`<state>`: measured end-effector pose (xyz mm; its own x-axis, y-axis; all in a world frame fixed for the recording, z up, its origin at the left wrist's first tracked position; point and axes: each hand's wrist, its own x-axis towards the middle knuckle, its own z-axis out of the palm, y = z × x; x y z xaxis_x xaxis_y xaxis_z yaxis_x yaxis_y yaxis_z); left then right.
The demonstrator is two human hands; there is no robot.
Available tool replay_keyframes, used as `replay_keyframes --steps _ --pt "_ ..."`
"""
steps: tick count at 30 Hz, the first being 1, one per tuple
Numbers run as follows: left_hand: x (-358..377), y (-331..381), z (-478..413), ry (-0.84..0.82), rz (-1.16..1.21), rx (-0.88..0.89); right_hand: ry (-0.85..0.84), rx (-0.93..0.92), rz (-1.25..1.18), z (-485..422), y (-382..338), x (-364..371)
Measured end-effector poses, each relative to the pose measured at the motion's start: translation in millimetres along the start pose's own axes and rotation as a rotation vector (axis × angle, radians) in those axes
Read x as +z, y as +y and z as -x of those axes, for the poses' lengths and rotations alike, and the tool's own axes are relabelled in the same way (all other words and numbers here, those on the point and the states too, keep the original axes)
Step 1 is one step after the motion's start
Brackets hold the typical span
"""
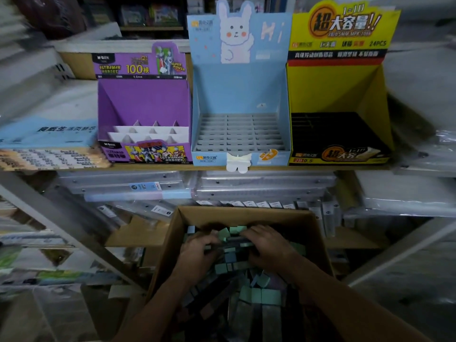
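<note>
Now both hands are down in the cardboard box: left hand and right hand, fingers curled round pastel packs between them, gathering a batch, probably for the empty blue display stand above.

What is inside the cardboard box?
A loose heap of slim green, blue and grey packs fills the cardboard box. The left hand and right hand grip some; the bottom is covered.
</note>
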<state>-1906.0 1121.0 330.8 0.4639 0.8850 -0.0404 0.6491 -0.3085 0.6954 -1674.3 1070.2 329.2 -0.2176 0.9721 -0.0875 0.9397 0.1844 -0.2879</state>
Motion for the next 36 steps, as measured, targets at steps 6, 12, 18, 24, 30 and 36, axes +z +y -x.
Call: replay_keyframes --steps 6,12,18,24,30,36 --pt "4.7 2.7 -2.5 0.028 0.347 -0.107 0.012 0.033 -0.184 -5.0 -3.2 3.0" --pt "10.6 1.5 -7.9 0.164 0.674 -0.327 0.127 0.091 -0.436 -3.2 -7.0 -5.7" --pt "-0.4 23.4 -0.1 0.212 0.996 -0.35 0.163 0.14 -0.649 3.3 -19.9 -30.8" --pt "-8.6 49.2 11.5 0.205 1.171 -0.235 0.197 0.166 -1.014 20.1 -39.7 -49.5" --pt "2.2 66.4 14.8 0.063 1.165 -0.15 0.102 0.17 -1.263 30.4 -64.9 -55.9" --pt "-6.3 84.0 19.8 0.143 1.111 -0.038 0.101 0.071 -1.359 35.4 -85.1 -65.5"
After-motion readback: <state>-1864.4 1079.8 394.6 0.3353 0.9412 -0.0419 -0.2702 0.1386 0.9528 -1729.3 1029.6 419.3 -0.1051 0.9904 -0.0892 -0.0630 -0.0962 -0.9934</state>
